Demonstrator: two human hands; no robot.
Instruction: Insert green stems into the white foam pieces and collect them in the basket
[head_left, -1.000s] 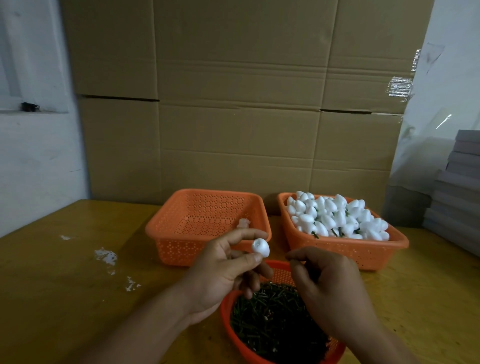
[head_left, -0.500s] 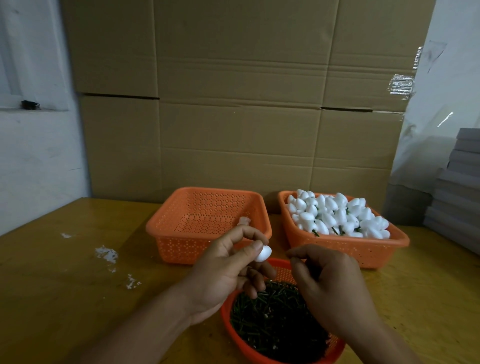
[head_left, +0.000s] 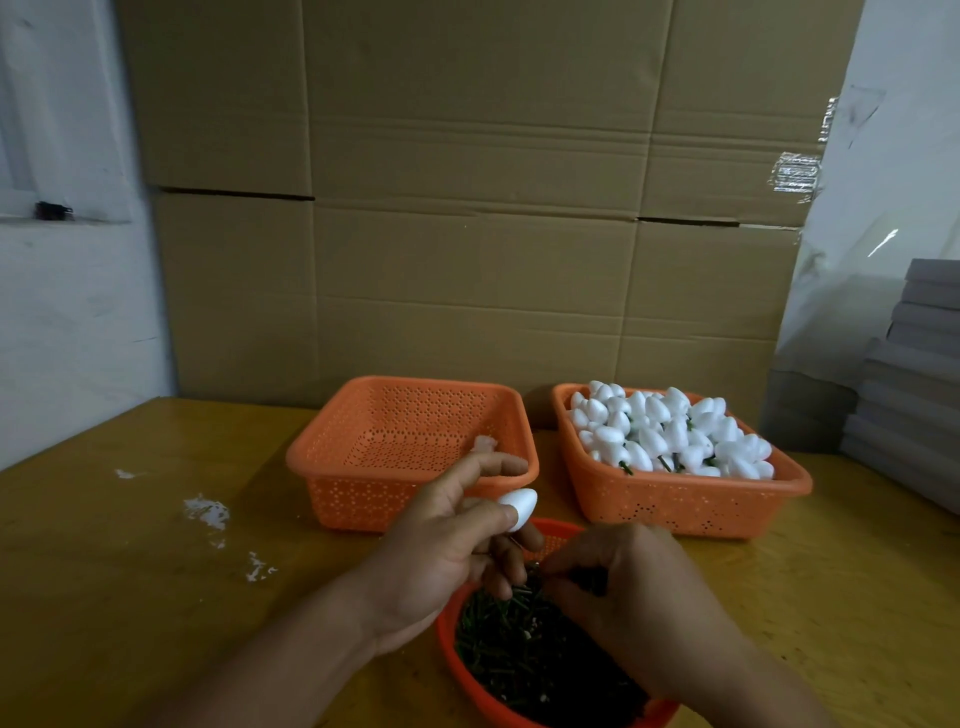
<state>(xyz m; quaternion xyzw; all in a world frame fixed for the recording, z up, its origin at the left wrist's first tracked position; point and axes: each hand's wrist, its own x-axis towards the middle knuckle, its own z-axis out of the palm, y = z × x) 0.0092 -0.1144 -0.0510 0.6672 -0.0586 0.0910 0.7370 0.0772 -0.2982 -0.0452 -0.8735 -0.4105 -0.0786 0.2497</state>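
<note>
Baskets fill the yellow bench (head_left: 130, 597): the left orange basket (head_left: 415, 499) holds one small white scrap (head_left: 484, 442), the right orange basket (head_left: 685, 506) is heaped with stemmed white foam pieces (head_left: 670, 434), and a round orange bowl (head_left: 452, 623) near the person holds green stems (head_left: 524, 654). Left hand (head_left: 447, 551) pinches a foam piece (head_left: 518, 508) between thumb and fingers above the bowl. Right hand (head_left: 634, 597) curls its fingers down among the stems; whether it grips one I cannot tell. Cardboard boxes (head_left: 467, 208) stand behind the baskets, grey boards (head_left: 914, 374) stack at right, and white crumbs (head_left: 208, 512) lie at left.
</note>
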